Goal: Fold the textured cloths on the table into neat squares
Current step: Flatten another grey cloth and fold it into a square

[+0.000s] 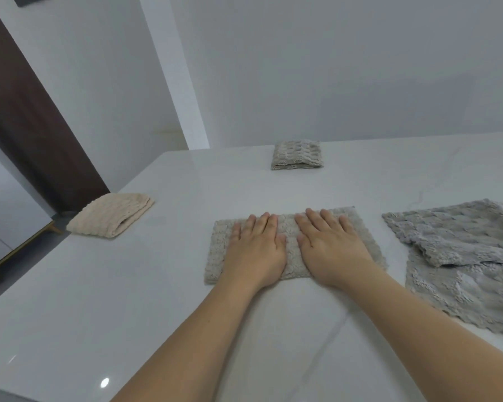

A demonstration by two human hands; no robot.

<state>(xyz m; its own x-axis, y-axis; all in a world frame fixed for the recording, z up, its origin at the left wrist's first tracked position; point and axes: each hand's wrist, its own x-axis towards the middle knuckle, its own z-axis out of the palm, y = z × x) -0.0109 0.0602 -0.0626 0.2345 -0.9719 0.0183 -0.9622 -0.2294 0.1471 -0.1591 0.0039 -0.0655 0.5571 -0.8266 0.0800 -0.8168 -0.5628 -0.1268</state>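
A beige-grey textured cloth (219,250), folded into a wide rectangle, lies in the middle of the white table (128,300). My left hand (257,250) rests flat on its left half, palm down with fingers spread. My right hand (328,248) presses flat on its right half in the same way. A small grey cloth (297,155) folded into a square sits at the far edge of the table. A cream cloth (111,214), folded, lies at the table's left edge. To the right, a grey cloth (465,262) lies unfolded and rumpled.
A white wall rises just behind the table's far edge. A dark brown door panel (32,126) stands at the left beyond the table. The floor and a low gold-trimmed piece of furniture (18,248) show below the left edge.
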